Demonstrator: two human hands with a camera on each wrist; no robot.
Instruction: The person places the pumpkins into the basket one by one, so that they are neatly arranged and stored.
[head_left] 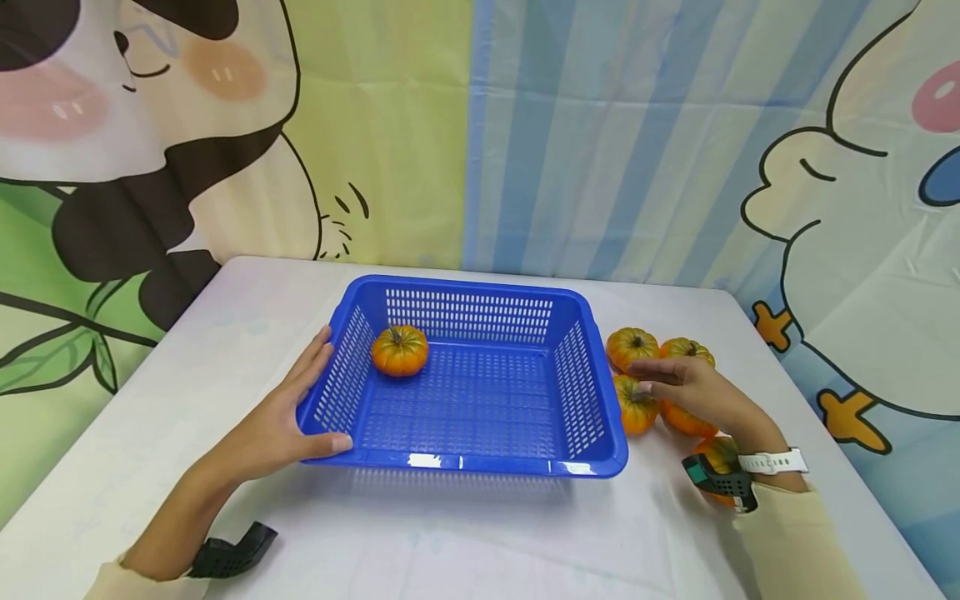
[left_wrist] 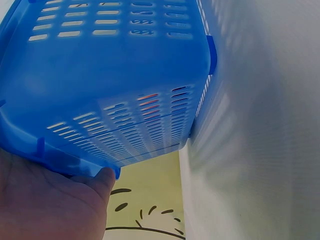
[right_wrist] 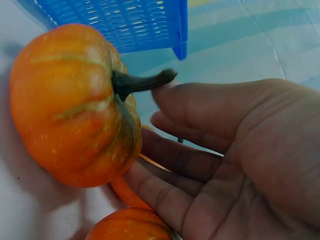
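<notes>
A blue plastic basket [head_left: 480, 462] with slotted walls stands on the table. Inside, near its left wall, sits one small orange pumpkin [head_left: 400, 351]. My left hand [head_left: 281, 425] grips the basket's near left corner, thumb over the front rim and fingers along the left rim; the left wrist view shows the basket's outer wall [left_wrist: 110, 65] beside that hand. To the right of the basket, my right hand [head_left: 701, 392] is among several pumpkins. Its thumb is by the dark stem [right_wrist: 145, 82] of the nearest pumpkin [right_wrist: 70, 110], with the fingers loosely extended beside it, not closed round it.
Other pumpkins [head_left: 632, 348] cluster against the basket's right side, one [head_left: 720, 454] partly hidden under my right wrist. A white cloth covers the table [head_left: 465, 542]. Behind it hangs a cartoon-printed curtain [head_left: 600, 133].
</notes>
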